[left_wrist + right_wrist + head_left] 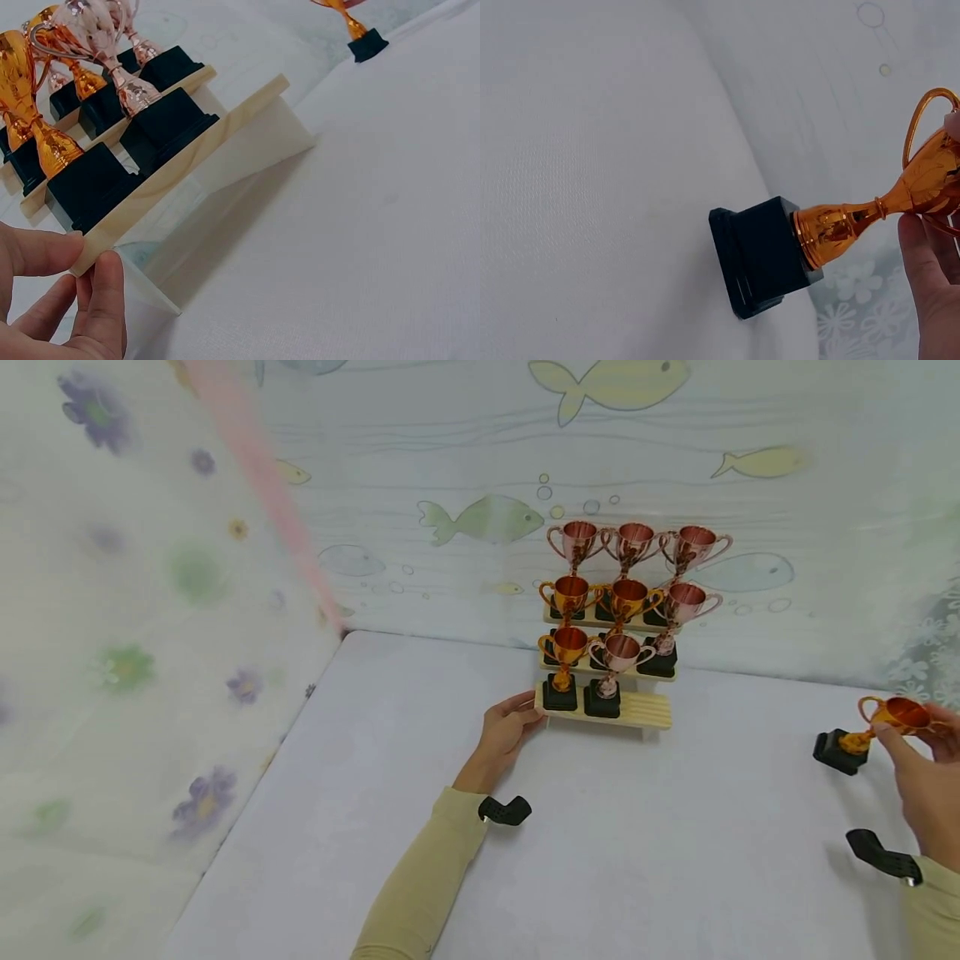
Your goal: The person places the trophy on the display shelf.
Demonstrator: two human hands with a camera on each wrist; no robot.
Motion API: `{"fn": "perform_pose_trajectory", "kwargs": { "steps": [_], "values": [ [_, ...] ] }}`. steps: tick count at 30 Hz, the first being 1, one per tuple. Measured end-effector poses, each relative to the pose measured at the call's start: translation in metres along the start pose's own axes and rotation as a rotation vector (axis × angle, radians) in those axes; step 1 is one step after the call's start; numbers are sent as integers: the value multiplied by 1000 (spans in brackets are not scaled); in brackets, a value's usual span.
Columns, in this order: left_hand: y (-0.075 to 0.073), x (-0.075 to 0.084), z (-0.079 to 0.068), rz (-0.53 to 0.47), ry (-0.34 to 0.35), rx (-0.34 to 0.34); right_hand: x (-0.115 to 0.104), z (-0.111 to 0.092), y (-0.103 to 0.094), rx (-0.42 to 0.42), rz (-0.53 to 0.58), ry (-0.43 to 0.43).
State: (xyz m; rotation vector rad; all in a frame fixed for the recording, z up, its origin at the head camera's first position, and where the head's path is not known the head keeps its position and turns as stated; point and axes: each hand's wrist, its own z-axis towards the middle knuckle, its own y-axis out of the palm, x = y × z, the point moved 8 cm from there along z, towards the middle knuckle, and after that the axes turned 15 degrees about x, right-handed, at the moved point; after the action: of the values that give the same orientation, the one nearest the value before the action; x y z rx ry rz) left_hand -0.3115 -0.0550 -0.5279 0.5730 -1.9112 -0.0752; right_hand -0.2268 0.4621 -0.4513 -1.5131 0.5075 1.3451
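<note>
My left hand (504, 733) pinches the left end of the lowest shelf of a three-tier wooden display stand (649, 710), thumb on top and fingers beneath in the left wrist view. That shelf bears a gold trophy cup (568, 646) at its left end and a pink trophy cup (621, 653) beside it; its right end is bare. At the far right, my right hand (930, 789) grips another gold trophy cup (840, 232) by its bowl. This cup tilts, its black base (761, 255) pointing left over the table. The bowl's outer side is partly cut off in the right wrist view.
Two gold cups and a pink cup (686, 603) stand on the middle shelf, three pink cups (634, 539) on the top one. A fish-patterned curtain (465, 585) hangs close behind the stand. The white table (420, 718) meets a flowered curtain (150, 693) at left.
</note>
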Motion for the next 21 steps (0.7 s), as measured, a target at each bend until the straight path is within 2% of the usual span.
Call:
{"fn": "perform_pose_trajectory", "kwargs": {
  "steps": [2,5,8,11,18,21],
  "values": [
    [0,0,0,1,-1,3,-1,-2,-1,2,-5,-4],
    [0,0,0,-4,-5,4,-6,-7,-1,1,-14,-58],
    [0,1,-1,-6,-6,1,-14,-13,-2,-15,28,-101],
    [0,1,-1,-2,-2,0,-23,-20,-1,-43,99,-128],
    [0,0,0,1,1,4,-53,-46,12,-142,286,-274],
    [0,-1,0,1,-4,8,-65,-59,21,-191,353,-271]
  ]
}}
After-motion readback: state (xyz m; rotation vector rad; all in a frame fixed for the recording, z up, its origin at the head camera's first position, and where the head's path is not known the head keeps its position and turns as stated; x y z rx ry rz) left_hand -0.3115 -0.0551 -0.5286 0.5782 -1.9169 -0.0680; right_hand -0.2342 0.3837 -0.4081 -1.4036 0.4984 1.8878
